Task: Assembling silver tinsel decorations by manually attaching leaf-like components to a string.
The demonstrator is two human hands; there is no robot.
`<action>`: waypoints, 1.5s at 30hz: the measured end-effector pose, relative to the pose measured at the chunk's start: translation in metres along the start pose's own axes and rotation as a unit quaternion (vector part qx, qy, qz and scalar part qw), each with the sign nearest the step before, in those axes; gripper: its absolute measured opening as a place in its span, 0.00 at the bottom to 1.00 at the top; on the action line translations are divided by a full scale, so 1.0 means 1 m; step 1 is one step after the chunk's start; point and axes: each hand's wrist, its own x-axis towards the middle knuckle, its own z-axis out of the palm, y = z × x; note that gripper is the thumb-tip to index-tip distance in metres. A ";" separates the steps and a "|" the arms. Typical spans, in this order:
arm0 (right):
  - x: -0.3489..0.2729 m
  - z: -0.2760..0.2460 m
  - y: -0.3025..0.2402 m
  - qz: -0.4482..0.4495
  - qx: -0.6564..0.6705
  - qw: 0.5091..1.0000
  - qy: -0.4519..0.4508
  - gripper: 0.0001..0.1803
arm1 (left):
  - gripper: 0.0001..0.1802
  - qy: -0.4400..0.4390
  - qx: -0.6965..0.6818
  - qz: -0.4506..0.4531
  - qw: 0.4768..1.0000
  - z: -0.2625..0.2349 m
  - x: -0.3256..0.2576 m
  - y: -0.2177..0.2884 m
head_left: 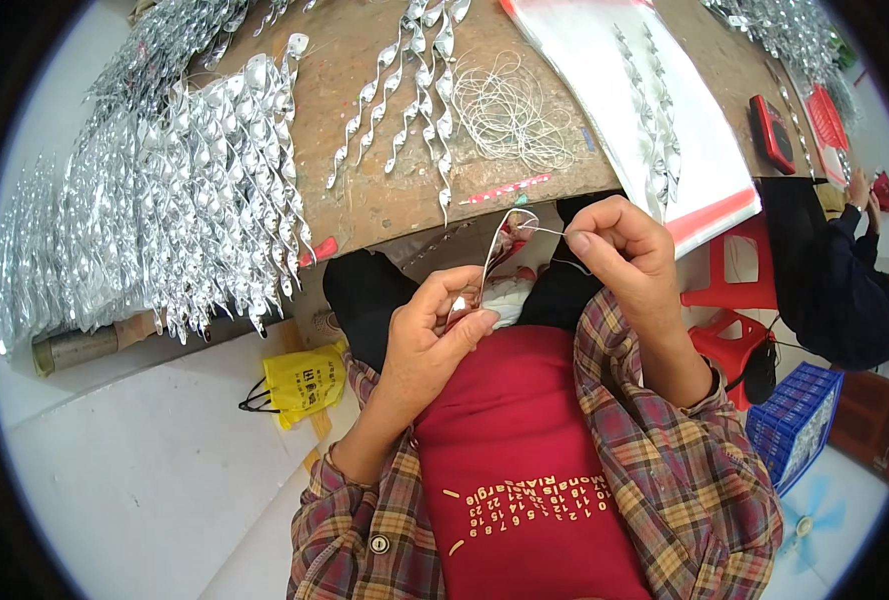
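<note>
My left hand (427, 340) is closed around a shiny silver strip (491, 250), held over my lap just below the table edge. The strip's upper end curves over to the right. From there a thin pale string (551, 231) runs to my right hand (630, 248), pinched between thumb and fingertips. How the string joins the strip is too small to make out. On the table above my hands lie a loose coil of pale string (515, 112) and several twisted silver strips (420, 95).
Many twisted silver strips (205, 190) hang over the table's left edge. A stack of clear, red-edged plastic bags (605, 60) lies at the right, near a red device (772, 135). Red stools (730, 265) and a blue crate (795, 425) stand right; another person (850, 280) sits beyond.
</note>
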 end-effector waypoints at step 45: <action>0.000 0.013 0.013 0.031 0.174 0.962 -0.208 0.08 | 0.09 0.009 -0.072 0.174 0.982 0.027 0.021 0.020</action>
